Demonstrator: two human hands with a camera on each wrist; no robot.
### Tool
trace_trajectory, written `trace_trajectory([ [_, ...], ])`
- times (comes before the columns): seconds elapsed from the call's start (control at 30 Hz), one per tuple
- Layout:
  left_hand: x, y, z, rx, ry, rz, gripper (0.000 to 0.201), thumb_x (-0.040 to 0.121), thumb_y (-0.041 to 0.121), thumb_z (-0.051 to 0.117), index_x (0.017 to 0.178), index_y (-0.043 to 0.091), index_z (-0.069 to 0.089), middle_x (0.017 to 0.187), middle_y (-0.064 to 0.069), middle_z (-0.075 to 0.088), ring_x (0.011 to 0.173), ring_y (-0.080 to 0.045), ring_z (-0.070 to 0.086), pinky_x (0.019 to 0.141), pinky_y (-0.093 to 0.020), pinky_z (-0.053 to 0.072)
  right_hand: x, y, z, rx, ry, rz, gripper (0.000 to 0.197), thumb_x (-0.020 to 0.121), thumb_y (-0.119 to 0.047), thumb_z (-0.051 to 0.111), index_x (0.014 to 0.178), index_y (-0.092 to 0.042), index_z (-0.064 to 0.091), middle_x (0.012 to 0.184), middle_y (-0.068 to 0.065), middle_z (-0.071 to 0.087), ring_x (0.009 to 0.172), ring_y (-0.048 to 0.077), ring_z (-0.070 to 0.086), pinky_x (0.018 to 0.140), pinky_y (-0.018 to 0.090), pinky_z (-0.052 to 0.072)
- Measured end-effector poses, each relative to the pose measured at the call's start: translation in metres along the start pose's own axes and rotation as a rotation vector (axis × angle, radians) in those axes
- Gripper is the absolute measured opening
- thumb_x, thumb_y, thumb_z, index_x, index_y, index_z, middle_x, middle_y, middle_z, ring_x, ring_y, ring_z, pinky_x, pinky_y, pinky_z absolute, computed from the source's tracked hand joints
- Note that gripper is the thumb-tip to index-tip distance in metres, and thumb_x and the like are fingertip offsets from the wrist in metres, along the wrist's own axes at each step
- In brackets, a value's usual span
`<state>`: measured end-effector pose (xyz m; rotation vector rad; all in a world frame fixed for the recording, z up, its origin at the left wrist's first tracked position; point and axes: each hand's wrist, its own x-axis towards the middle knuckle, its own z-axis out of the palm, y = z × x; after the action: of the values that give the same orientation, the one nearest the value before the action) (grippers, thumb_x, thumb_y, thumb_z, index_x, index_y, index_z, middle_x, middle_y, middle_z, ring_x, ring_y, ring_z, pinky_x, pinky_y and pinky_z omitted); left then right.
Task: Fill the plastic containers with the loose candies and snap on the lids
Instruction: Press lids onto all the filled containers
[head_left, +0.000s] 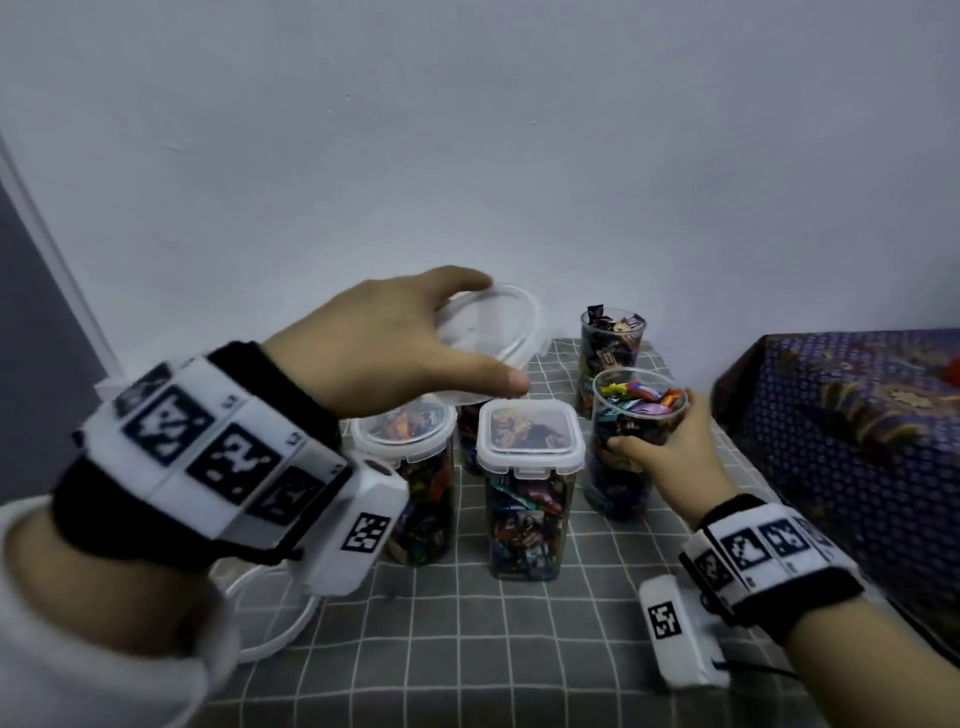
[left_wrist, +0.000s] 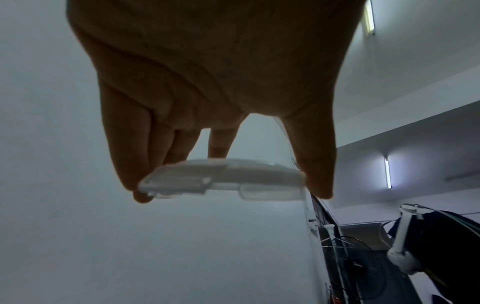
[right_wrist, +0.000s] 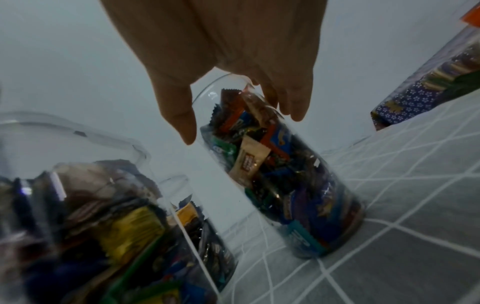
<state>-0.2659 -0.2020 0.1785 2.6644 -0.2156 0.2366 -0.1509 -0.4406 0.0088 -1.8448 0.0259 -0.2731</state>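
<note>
Round clear lid (head_left: 493, 332), held in the air between the thumb and fingers of the left hand (head_left: 384, 343), which pinch its rim from above. To the right of and below that grip, the right hand (head_left: 660, 447) wraps the side of an uncovered round container (head_left: 631, 415) full of wrapped candies (head_left: 641, 393), standing on the checked cloth (head_left: 467, 623). Just left of the right hand stand a square container (head_left: 527, 483) and a round one (head_left: 410, 478), both lidded; another open container (head_left: 610, 338) stands beyond it.
</note>
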Motion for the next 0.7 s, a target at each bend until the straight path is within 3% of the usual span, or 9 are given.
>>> trace_trajectory([
  [0.07,0.011,0.013,0.009,-0.017,-0.029,0.026,0.105,0.042,0.077,0.071,0.136,0.043,0.039,0.133,0.011,0.052,0.119,-0.009,0.050,0.099,-0.027,0.039,0.002,-0.002,0.002,0.021,-0.016,0.000,0.077,0.066,-0.003,0.080,0.121,-0.020,0.029,0.119,0.007,0.049,0.111,0.026,0.051,0.101,0.052,0.042],
  [0.17,0.023,0.029,0.024,-0.078,-0.076,0.064,0.100,0.047,0.072,0.072,0.135,0.038,0.041,0.131,0.009,0.054,0.114,-0.009,0.054,0.101,-0.028,0.041,0.004,-0.003,0.003,0.033,-0.021,-0.011,0.086,0.066,-0.005,0.081,0.131,-0.015,0.026,0.120,0.008,0.050,0.113,0.028,0.052,0.100,0.052,0.043],
  [0.23,0.030,0.037,0.034,-0.099,-0.101,0.084,0.094,0.055,0.066,0.075,0.137,0.036,0.040,0.131,0.007,0.054,0.113,-0.010,0.054,0.099,-0.027,0.041,0.003,0.000,0.000,0.020,-0.013,-0.012,0.087,0.058,-0.023,0.085,0.127,-0.018,0.033,0.114,0.004,0.057,0.108,0.027,0.057,0.097,0.052,0.045],
  [0.3,0.035,0.044,0.044,-0.096,-0.114,0.103,0.089,0.063,0.060,0.073,0.139,0.034,0.037,0.135,0.004,0.051,0.115,-0.013,0.052,0.099,-0.027,0.039,0.003,0.005,-0.005,-0.003,-0.022,-0.006,0.088,0.042,-0.048,0.081,0.116,-0.024,0.040,0.108,0.001,0.062,0.103,0.026,0.060,0.093,0.052,0.048],
  [0.33,0.037,0.047,0.049,-0.086,-0.120,0.114,0.088,0.065,0.059,0.072,0.140,0.034,0.035,0.137,0.003,0.049,0.118,-0.013,0.051,0.098,-0.026,0.038,0.002,0.007,-0.008,-0.032,-0.032,-0.018,0.087,0.039,-0.052,0.078,0.113,-0.024,0.041,0.106,0.001,0.064,0.102,0.025,0.061,0.091,0.052,0.048],
  [0.53,0.047,0.060,0.075,-0.010,-0.192,0.173,0.091,0.069,0.056,0.072,0.145,0.030,0.028,0.144,0.004,0.043,0.127,-0.016,0.043,0.094,-0.025,0.033,-0.024,-0.002,-0.030,-0.176,-0.108,-0.074,0.057,0.064,-0.023,0.084,0.108,-0.017,0.048,0.102,-0.001,0.062,0.099,0.022,0.059,0.088,0.046,0.048],
  [0.63,0.053,0.065,0.090,0.061,-0.244,0.186,0.094,0.067,0.056,0.074,0.145,0.031,0.028,0.144,0.004,0.044,0.126,-0.018,0.045,0.099,-0.030,0.038,-0.039,-0.002,-0.042,-0.153,-0.153,-0.088,0.059,0.064,-0.018,0.084,0.112,-0.020,0.049,0.105,-0.006,0.063,0.100,0.014,0.059,0.088,0.039,0.049],
  [0.7,0.057,0.068,0.099,0.112,-0.294,0.189,0.093,0.067,0.056,0.074,0.144,0.030,0.029,0.142,0.002,0.046,0.124,-0.019,0.047,0.099,-0.031,0.040,-0.047,-0.004,-0.048,-0.133,-0.188,-0.093,0.063,0.065,-0.015,0.083,0.116,-0.025,0.046,0.108,-0.010,0.061,0.100,0.007,0.058,0.084,0.028,0.049],
])
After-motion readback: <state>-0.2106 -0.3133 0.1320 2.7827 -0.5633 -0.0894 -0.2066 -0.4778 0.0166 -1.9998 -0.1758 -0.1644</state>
